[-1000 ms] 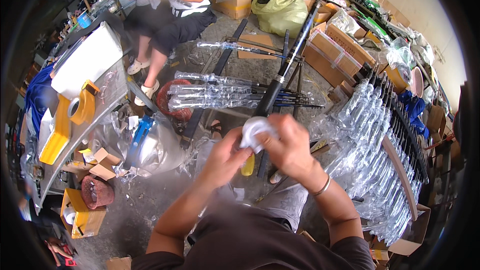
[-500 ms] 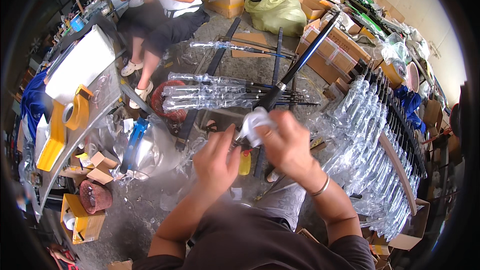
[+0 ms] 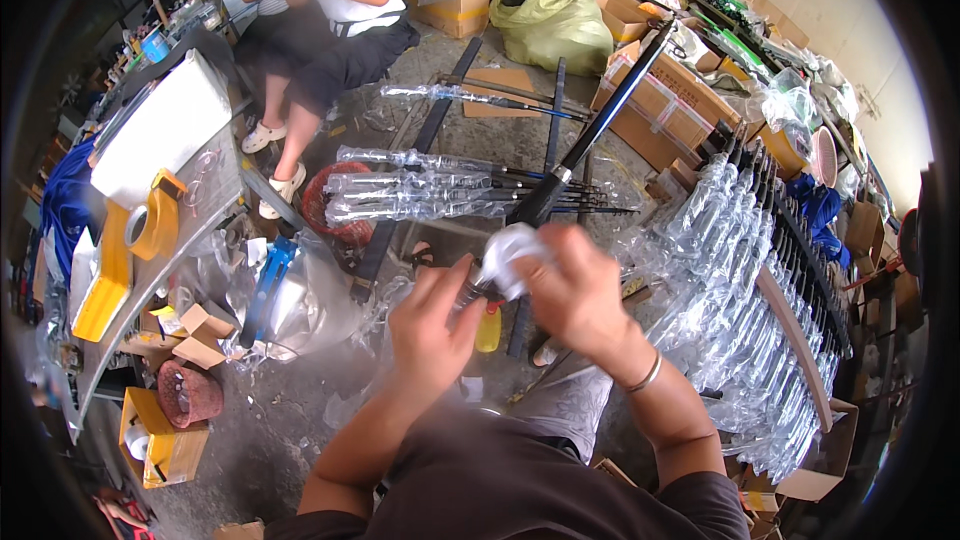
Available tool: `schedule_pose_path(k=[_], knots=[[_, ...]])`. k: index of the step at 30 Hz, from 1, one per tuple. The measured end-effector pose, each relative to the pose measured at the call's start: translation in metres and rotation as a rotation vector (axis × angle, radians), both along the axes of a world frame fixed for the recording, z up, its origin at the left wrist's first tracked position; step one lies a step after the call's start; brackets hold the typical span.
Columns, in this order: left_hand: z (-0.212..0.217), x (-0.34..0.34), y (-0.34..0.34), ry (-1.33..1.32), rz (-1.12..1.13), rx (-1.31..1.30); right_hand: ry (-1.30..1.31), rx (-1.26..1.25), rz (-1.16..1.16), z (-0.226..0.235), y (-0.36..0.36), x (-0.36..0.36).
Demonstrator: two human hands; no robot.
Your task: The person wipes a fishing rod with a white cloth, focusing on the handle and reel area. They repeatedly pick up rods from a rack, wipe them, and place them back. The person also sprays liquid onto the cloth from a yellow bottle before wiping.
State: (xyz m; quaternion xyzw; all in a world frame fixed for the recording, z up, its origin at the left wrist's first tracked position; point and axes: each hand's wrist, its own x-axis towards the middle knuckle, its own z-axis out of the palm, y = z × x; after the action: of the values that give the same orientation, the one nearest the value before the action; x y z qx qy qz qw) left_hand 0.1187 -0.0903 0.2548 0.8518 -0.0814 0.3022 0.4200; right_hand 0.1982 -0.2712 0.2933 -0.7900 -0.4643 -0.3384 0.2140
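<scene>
A black and blue fishing rod (image 3: pixel 612 122) slants from between my hands up to the far right. My left hand (image 3: pixel 428 328) is curled around its near, dark end, thumb and fingers closed on it. A crumpled white cloth (image 3: pixel 506 258), or perhaps paper, is wrapped against the rod just above that grip. My right hand (image 3: pixel 578 285) pinches this white piece and is blurred by motion; a metal bangle circles its wrist. Below the hands shows a yellow-handled tool (image 3: pixel 488 328), its kind unclear.
Plastic-wrapped rods (image 3: pixel 415 185) lie across dark rails ahead. Many more wrapped rods (image 3: pixel 745 310) lean in a row at right. At left is a table (image 3: pixel 205 210) with yellow tape rolls (image 3: pixel 160 225). A seated person (image 3: pixel 345 0) handles a rod at far left.
The white piece and my right hand have shifted slightly about the rod's near end. The rod stays at nearly the same slant, and my left hand keeps its grip.
</scene>
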Motion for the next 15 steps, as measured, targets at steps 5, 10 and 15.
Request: schedule_pose_path(k=[5,10,15], knots=[[0.005,-0.005,-0.004,0.063,-0.112,-0.153,0.059,0.12,-0.059,0.003,-0.001,0.002],[0.005,-0.008,-0.001,0.158,-0.212,-0.286,0.022,0.222,-0.122,0.015,-0.006,0.017],[-0.002,-0.004,-0.001,0.211,-0.288,-0.379,-0.003,0.018,0.068,-0.009,-0.006,-0.003]])
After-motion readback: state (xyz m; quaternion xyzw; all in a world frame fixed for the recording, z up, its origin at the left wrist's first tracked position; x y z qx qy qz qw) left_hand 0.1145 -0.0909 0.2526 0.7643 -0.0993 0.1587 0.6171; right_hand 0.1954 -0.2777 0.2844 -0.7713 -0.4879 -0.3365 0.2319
